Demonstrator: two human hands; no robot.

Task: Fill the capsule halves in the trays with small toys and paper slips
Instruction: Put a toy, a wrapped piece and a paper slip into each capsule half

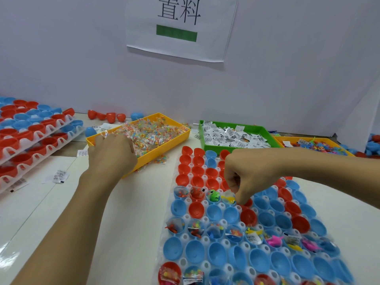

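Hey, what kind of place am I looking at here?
Probably a packing station in a small toy workshop: a tray of capsule halves being filled by hand, bins of bagged toys and paper slips, and a printed sign on the partition.

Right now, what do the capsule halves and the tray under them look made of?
Capsule halves: hard, glossy plastic, judging by the highlights inside the bowls. Tray: thin clear-to-milky moulded plastic, likely vacuum-formed, with shiny raised bumps between the cups.
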